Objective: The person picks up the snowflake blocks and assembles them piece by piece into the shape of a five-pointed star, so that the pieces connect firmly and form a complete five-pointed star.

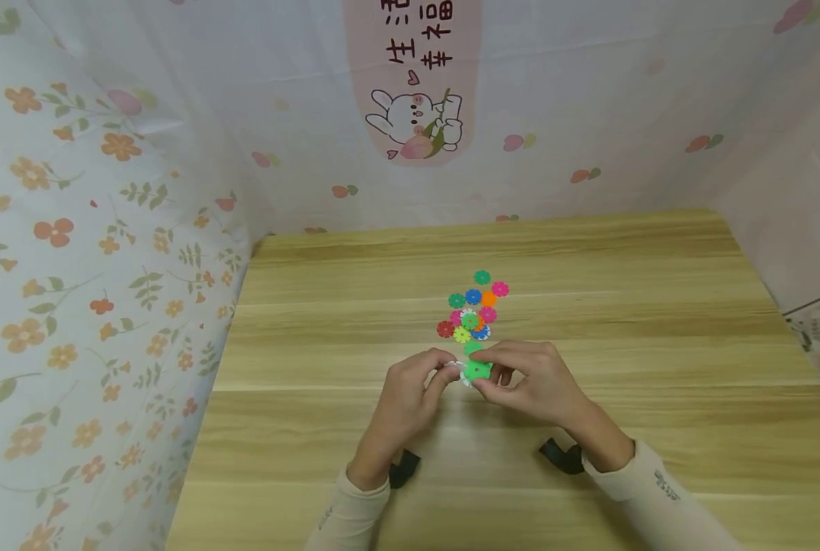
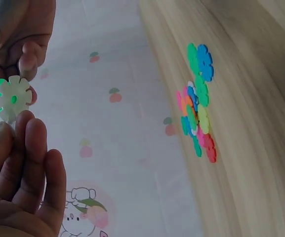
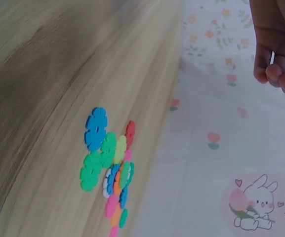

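Observation:
My left hand (image 1: 413, 386) pinches a white flower-shaped disc (image 2: 14, 102) by its edge, between thumb and fingertips. My right hand (image 1: 530, 383) holds a bright green notched disc (image 1: 479, 370) against it. Seen in the left wrist view, the white disc faces the camera and the green one lies behind, its colour showing through the centre hole. Both discs are up off the table. In the right wrist view the hands are at the right edge, and the pair is mostly cut off.
Beyond the hands, several coloured flower discs lie flat or overlapping, among them a red disc (image 1: 445, 329), a yellow disc (image 1: 461, 334) and an orange disc (image 1: 489, 299). A blue disc (image 3: 96, 128) lies nearest me. The wooden table (image 1: 314, 428) meets a printed cloth (image 1: 300, 138) behind.

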Demonstrator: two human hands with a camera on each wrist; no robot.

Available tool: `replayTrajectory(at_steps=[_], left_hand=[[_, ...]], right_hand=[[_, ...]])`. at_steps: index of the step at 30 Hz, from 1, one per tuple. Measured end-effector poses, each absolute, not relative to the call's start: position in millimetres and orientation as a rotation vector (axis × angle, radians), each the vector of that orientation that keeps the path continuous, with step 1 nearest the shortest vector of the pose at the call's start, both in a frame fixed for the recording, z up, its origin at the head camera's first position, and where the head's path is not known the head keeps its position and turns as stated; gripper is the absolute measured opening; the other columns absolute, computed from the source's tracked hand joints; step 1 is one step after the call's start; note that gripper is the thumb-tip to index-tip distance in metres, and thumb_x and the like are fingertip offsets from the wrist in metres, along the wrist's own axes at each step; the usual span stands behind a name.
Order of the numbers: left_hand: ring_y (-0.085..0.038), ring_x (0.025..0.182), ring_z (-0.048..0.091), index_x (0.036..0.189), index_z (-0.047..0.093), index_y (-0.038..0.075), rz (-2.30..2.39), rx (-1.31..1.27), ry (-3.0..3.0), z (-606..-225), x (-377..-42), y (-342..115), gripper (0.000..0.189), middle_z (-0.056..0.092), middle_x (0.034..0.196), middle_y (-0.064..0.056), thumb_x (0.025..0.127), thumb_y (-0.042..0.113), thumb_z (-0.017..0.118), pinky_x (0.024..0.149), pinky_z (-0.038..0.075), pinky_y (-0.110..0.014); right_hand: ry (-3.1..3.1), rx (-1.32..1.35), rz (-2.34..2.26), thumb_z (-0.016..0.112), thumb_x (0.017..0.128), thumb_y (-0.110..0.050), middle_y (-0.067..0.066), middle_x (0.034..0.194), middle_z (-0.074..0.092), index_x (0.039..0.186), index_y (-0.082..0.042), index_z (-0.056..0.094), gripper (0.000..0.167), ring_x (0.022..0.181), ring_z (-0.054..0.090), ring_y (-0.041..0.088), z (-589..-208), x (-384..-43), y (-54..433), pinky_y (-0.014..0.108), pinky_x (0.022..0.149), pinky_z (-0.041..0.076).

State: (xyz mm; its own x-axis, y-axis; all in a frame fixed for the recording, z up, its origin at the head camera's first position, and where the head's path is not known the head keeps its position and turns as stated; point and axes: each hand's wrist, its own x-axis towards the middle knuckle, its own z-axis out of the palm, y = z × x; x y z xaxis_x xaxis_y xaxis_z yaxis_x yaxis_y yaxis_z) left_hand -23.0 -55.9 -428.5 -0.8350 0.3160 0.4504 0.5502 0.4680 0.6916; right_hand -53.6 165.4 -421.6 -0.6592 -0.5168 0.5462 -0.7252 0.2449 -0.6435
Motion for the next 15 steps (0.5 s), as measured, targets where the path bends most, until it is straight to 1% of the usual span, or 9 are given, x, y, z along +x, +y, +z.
replayTrajectory(at_steps=[3, 6, 9, 15], left_hand=[[-0.006, 0.071, 0.056, 0.094, 0.066, 0.008, -1.296, -0.747, -2.444, -430.0, -22.4, -55.9, 0.007, 0.066, 0.082, 0.004, 0.093, 0.013, 0.071, 0.066, 0.049, -0.018], [-0.006, 0.070, 0.056, 0.093, 0.066, 0.007, -1.274, -0.748, -2.441, -431.7, -22.0, -55.6, 0.007, 0.067, 0.082, 0.003, 0.092, 0.013, 0.071, 0.065, 0.048, -0.017], [-0.007, 0.070, 0.056, 0.092, 0.067, 0.007, -1.251, -0.753, -2.433, -432.2, -21.9, -55.2, 0.007, 0.067, 0.082, 0.002, 0.092, 0.012, 0.072, 0.065, 0.048, -0.018], [-0.007, 0.069, 0.056, 0.092, 0.068, 0.007, -1.238, -0.758, -2.418, -432.7, -22.0, -54.2, 0.008, 0.068, 0.081, 0.002, 0.091, 0.012, 0.073, 0.065, 0.048, -0.017]], right_hand=[[-2.299, 1.176, 1.365, 0.083, 0.079, -0.014, -0.008, 0.082, 0.069, 0.100, -0.009, 0.076, 0.023, 0.063, 0.059, 0.002, -423.5, -54.4, 165.2, 0.015, 0.056, 0.050], [-2.302, 1.181, 1.365, 0.083, 0.077, -0.011, -0.007, 0.082, 0.069, 0.100, -0.009, 0.076, 0.025, 0.063, 0.059, 0.002, -424.5, -54.5, 165.5, 0.014, 0.055, 0.050], [-2.290, 1.186, 1.376, 0.084, 0.077, -0.010, -0.005, 0.084, 0.070, 0.100, -0.007, 0.076, 0.024, 0.063, 0.059, 0.003, -425.3, -54.1, 165.5, 0.015, 0.055, 0.050], [-2.280, 1.192, 1.386, 0.082, 0.081, -0.015, -0.004, 0.082, 0.070, 0.098, -0.006, 0.076, 0.020, 0.062, 0.059, 0.003, -426.5, -53.9, 165.4, 0.014, 0.055, 0.051]])
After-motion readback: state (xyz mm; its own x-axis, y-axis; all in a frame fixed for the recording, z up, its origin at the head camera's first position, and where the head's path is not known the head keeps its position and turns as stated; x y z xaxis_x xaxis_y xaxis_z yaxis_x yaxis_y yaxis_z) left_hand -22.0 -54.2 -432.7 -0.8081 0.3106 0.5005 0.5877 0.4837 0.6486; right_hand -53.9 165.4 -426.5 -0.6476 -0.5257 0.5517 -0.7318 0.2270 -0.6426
